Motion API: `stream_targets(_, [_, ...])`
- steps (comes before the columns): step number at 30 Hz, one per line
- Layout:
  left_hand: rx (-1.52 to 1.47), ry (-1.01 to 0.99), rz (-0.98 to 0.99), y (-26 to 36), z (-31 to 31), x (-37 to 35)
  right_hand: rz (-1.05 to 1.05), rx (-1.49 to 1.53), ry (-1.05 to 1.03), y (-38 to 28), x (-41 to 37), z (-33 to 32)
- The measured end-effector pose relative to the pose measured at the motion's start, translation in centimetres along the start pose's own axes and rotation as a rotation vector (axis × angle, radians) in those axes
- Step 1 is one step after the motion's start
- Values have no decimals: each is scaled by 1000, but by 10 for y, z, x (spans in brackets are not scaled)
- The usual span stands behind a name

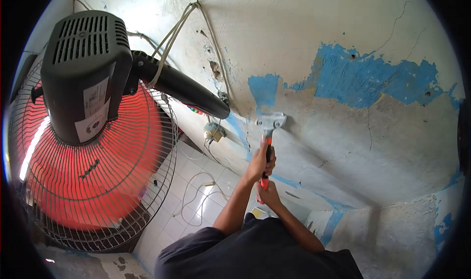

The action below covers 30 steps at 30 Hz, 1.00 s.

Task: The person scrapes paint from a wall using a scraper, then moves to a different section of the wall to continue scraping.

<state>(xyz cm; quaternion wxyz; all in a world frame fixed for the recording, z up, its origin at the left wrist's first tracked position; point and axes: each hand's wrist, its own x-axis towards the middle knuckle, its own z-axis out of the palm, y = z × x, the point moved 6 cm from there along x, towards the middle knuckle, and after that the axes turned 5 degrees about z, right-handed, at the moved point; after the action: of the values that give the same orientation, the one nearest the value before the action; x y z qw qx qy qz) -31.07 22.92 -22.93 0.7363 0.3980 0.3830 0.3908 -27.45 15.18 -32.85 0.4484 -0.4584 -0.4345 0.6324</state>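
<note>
As both hands close on one tool just right of the frame's centre, the left hand (259,162) sits higher, wrapped around the black part of the handle. The right hand (269,194) clenches the orange end just below it, and the two hands nearly touch. What they grip is a scraper (271,121). Its broad metal blade is pressed against the wall (333,146) right above the hands, at the lower edge of a small patch of blue paint (263,88). A bigger ragged patch of the same blue spreads across the upper right of the frame, with bare grey plaster and thin cracks below it. Both forearms run down to a dark shirt (260,254) at the bottom centre. Left of the hands a small socket box (214,131) hangs on the wall, and cables (171,34) loop up toward the top of the frame. Filling the left side of the frame is a fan (93,171), with red blades behind a wire guard and a black motor housing bearing a white label. Below it, white floor tiles (196,205) show, with a pale cord lying across them.
</note>
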Motion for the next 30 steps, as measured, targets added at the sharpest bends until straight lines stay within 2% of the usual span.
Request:
stream_targets(2, [-25,-23,-10,4,-1,2,12,35,5,3,1,0])
stream_targets(5, [-103,-47,59,61,16,-3,13,-121,78,-71,3,6])
stream_targets(6, [-94,-51,61,66,16,-4,41,-82,73,-81,4,9])
stream_targets(8, [-77,-43,49,60,14,-1,23,-70,32,-53,8,6])
stream_targets(11, [15,-7,-4,-6,-6,5,41,10,63,5,3,1])
stream_targets(13, [67,4,-12,-4,-1,-2,65,59,81,10,-3,4])
stream_targets(17, [60,30,-2,28,4,-8,45,182,-23,-27,-4,19])
stream_targets(21, [91,63,0,-1,-6,-5,41,155,-1,8,-2,10])
stream_targets(22, [102,64,-6,-3,-3,-3,95,162,16,11,-3,7])
stream_targets(25, [49,23,65,27,9,-2,17,15,54,-25,0,1])
stream_targets(26, [26,-10,95,45,17,-4,-68,-1,67,-39,3,0])
stream_targets(29, [3,-69,70,54,25,-7,-67,4,69,-49,4,1])
stream_targets(30, [6,-70,68,40,21,-5,-33,33,62,-31,4,-1])
